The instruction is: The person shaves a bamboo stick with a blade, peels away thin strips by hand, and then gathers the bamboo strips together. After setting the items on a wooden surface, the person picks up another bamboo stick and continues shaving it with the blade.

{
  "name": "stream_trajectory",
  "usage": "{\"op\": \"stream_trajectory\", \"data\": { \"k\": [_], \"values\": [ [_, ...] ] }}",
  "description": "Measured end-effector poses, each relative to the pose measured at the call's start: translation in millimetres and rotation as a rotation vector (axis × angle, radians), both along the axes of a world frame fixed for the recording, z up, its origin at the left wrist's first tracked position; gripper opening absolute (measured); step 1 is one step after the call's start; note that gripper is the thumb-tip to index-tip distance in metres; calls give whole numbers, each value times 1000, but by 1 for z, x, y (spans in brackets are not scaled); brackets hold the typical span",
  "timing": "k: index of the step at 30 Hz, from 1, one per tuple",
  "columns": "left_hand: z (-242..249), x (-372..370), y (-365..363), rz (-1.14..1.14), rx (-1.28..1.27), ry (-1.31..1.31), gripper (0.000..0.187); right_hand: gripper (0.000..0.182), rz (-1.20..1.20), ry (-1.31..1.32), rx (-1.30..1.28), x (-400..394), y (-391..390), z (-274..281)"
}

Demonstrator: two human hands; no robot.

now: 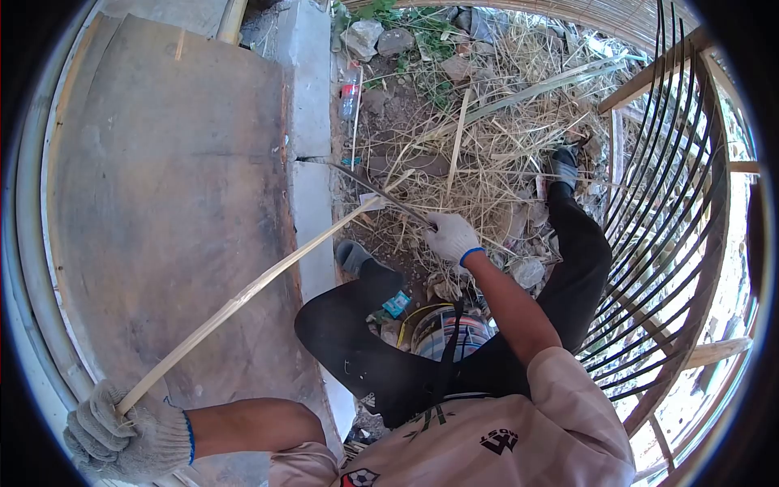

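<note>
My left hand (126,434), in a grey knitted glove with a blue cuff, is closed around the lower end of a long pale bamboo strip (243,296). The strip slants up and right across the board toward the straw-covered ground. My right hand (451,237), gloved in white with a blue cuff, grips a knife (381,193) with a long, narrow dark blade. Its blade points up and left, and the strip's far end overlaps it in this view. The knife's handle is mostly hidden inside my fist.
A large brown board (174,162) lies at left beside a concrete ledge (312,211). Shavings (503,138) and strips litter the ground between my feet, near a plastic bottle (350,97). A slatted rack (665,211) of dark rods stands at right.
</note>
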State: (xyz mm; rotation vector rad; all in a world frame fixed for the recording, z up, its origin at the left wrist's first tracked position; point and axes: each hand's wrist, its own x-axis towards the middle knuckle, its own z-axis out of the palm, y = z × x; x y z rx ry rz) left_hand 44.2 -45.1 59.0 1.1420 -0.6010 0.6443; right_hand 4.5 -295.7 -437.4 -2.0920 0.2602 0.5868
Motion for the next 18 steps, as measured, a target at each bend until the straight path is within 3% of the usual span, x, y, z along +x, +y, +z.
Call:
{"op": "stream_trajectory", "data": {
  "k": [13, 15, 18],
  "values": [
    [9, 11, -27, -102, 42, 38, 27, 37, -45, 118, -94, 18, -23, -89],
    [8, 9, -30, -63, 33, 38, 27, 37, -64, 274, -113, 19, -27, -101],
    [6, 14, -27, -153, 10, 27, 28, 37, -28, 296, -111, 24, -30, -108]
  ]
}}
